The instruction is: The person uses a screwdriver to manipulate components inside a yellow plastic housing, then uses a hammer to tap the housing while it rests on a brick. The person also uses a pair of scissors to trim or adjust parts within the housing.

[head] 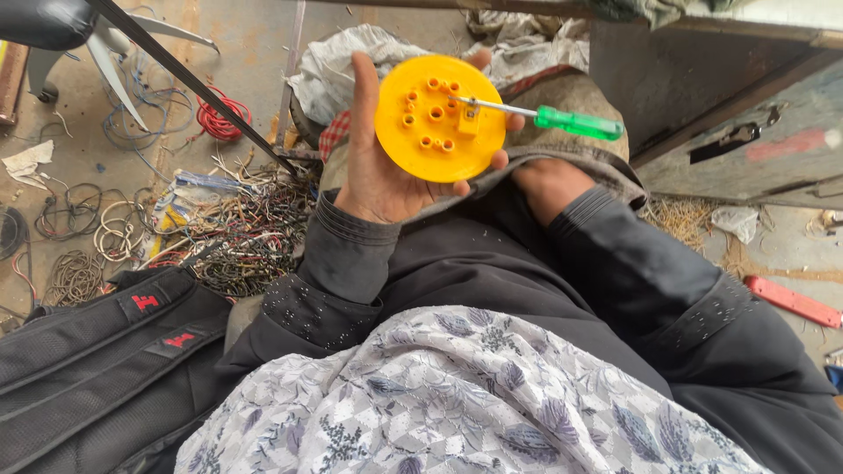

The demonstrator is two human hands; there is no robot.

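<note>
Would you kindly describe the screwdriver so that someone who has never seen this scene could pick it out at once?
Start at the round yellow plastic disc held up in the left hand near the top centre. A thin metal shaft runs from a small block on the disc's face out to the right. There it ends in the screwdriver, whose translucent green handle is the only green thing around.

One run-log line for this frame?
left hand: holds yellow disc | right hand: hidden | green-handled screwdriver: tip on disc
</note>
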